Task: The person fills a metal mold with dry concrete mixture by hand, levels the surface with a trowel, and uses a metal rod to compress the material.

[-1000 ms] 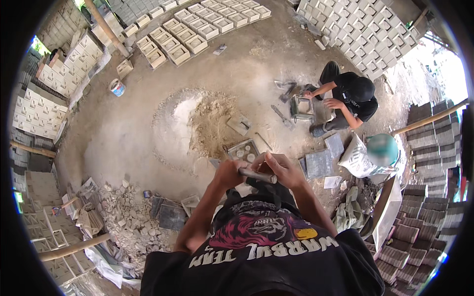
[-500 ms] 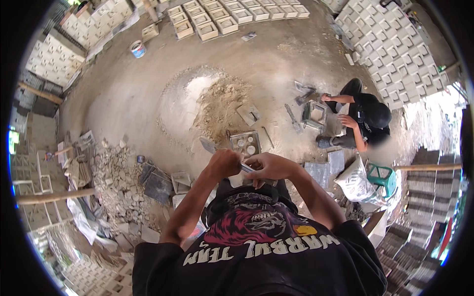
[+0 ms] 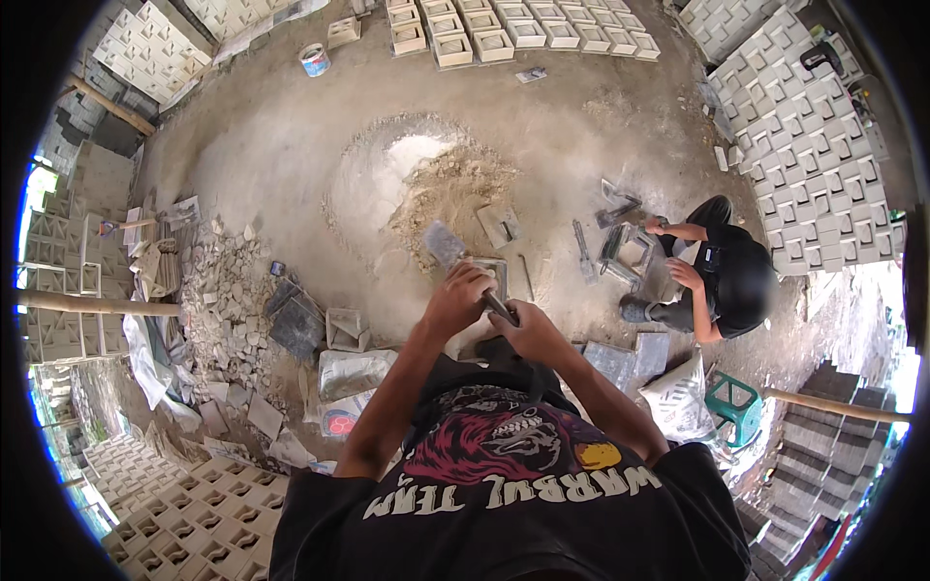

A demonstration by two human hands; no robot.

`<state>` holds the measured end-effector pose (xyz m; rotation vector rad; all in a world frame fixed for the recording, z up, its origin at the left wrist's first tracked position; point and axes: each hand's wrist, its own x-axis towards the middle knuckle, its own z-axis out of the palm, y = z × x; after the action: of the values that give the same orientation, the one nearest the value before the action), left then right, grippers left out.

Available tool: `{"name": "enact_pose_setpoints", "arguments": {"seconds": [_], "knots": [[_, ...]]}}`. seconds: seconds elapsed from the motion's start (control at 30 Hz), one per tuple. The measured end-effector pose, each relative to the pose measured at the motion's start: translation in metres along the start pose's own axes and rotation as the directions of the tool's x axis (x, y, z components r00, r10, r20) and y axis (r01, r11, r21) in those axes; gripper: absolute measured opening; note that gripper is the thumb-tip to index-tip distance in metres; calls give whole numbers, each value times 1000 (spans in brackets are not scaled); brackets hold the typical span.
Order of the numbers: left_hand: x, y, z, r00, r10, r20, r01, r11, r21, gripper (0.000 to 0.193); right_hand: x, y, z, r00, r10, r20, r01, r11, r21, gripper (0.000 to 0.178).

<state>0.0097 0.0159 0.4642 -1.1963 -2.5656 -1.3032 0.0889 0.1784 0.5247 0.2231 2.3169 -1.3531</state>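
My left hand (image 3: pixel 465 295) is closed around a trowel. Its flat grey blade (image 3: pixel 444 242) sticks out past the hand, over the edge of the sand pile. A dark bar (image 3: pixel 499 307) lines up with the blade and spans the gap between my hands; it looks like the handle. At its near end, my right hand (image 3: pixel 533 329) is closed on it. Behind my left hand stands a metal mould (image 3: pixel 496 271), mostly covered. A thin rod (image 3: pixel 526 278) lies on the ground to its right. Just beyond is a flat plate (image 3: pixel 499 226) on the sand.
At right a co-worker in black (image 3: pixel 741 281) crouches over a metal mould frame (image 3: pixel 628 255). Sand and pale powder (image 3: pixel 426 174) are heaped ahead. Rubble (image 3: pixel 223 300) lies left, cast blocks (image 3: pixel 475 29) at the back. A sack (image 3: pixel 678 397) and green stool (image 3: pixel 733 409) stand right.
Both hands have moved slightly, and the trowel blade now points farther out over the sand, showing more of its face. The view has shifted. The co-worker's hands stay at the mould frame.
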Motion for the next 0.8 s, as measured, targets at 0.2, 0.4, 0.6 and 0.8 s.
{"name": "enact_pose_setpoints", "arguments": {"seconds": [0.2, 0.4, 0.6, 0.8], "knots": [[-18, -3, -26, 991, -50, -124, 27, 984, -179, 19, -18, 4, 27, 958, 155, -242, -122, 982, 145, 38], [-54, -31, -64, 979, -167, -116, 147, 976, -163, 25, -38, 19, 63, 865, 286, -413, -119, 916, 383, 40], [-76, -28, -71, 953, -295, -71, 281, 945, -165, 23, -16, 55, 45, 861, 387, -330, -211, 863, 459, 42], [-105, -7, -37, 931, -342, -125, 332, 939, -92, 20, -20, 145, 54, 805, 414, -426, -398, 908, 129, 56]]}}
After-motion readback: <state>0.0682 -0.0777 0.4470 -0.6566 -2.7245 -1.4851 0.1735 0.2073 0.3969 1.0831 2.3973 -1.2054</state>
